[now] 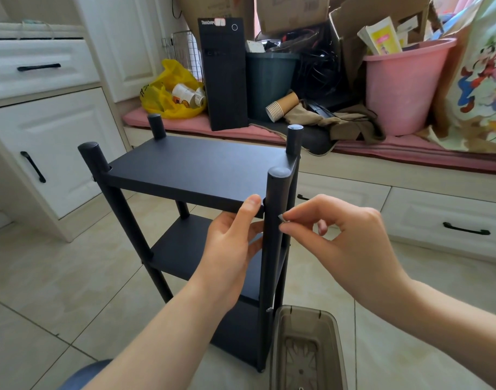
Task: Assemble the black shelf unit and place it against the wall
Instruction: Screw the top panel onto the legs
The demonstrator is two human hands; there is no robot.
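Nearest to me is a translucent brown tub (303,307) on the tiled floor (72,277), just beside the foot of the near right post (277,198) of the black shelf unit (196,167). The unit stands upright on the floor with three boards between four round posts.

Just left of that post, the left hand (232,243) holds the front edge of the top board, thumb over the edge and fingers beneath. Just right of the post, the right hand (339,237) pinches a small grey fastener (282,218) between thumb and forefinger, close to the post but not quite touching it.

The unit looks light to me, with thin boards and slim posts, and stiff only once every joint is tight. The matte finish may slide in a palm. For carrying it I'd take hold of two posts just under the top board, not the board edges. The fastener is tiny and easy to drop.
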